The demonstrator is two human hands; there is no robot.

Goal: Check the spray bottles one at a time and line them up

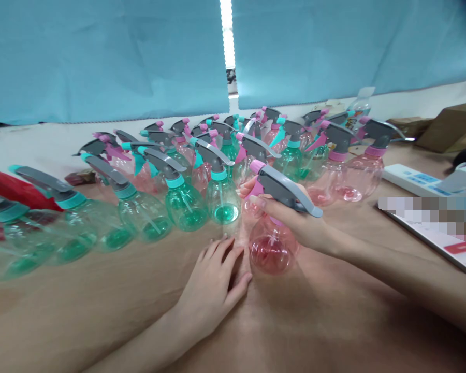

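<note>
Blue curtains (101,57) fill the back of the room, with a narrow bright gap between the two panels. Below them a wide brown table (334,331) runs across the whole view. Over its far half stands a crowd of spray bottles (221,171), clear green and clear pink mixed together, each upright with a grey trigger top and a teal or pink collar. Green ones make up most of the left side and pink ones gather toward the right. At the left edge a red cloth (11,189) lies behind the nearest green ones. On the right a white box (415,181) with blue markings lies flat. A printed sheet (458,248), partly blurred, lies in front of it, and brown cardboard (446,127) sits farther back.

In front of the crowd, near the middle of the table, is the pink bottle (272,251), roughly upright and just beside the front green ones. From where I stand I cannot tell whether its base rests on the wood or hangs just above it. The right hand (303,228) is closed round its neck, directly under the grey head (291,191), whose trigger points right. The left hand (213,285) lies flat on the table, palm down, fingers loosely spread and holding nothing, its thumb just beside the pink bottle's base.
</note>
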